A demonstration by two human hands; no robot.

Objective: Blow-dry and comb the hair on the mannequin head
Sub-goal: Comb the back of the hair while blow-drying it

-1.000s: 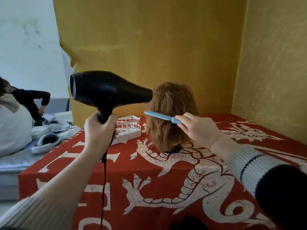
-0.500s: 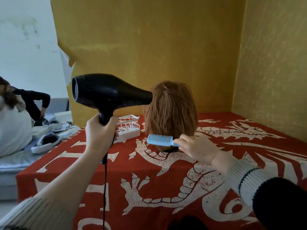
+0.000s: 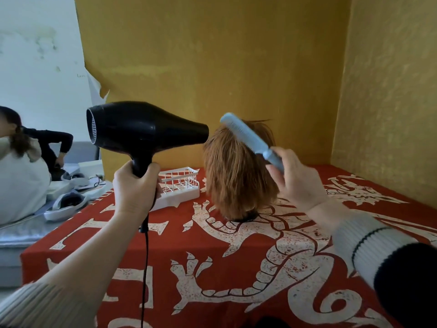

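The left hand (image 3: pixel 136 185) is curled tight around the handle of the black hair dryer (image 3: pixel 142 131), left of the mannequin head (image 3: pixel 238 171). The right hand (image 3: pixel 299 181) pinches the blue comb (image 3: pixel 248 138), lifted by the head's top right side.

The blue comb (image 3: pixel 251 139) has been raised by the right hand (image 3: pixel 299 179) from the hair's lower ends to the crown of the mannequin head (image 3: pixel 238 171).

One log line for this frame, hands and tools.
left hand: grips dryer | right hand: holds comb at crown | hair: being combed
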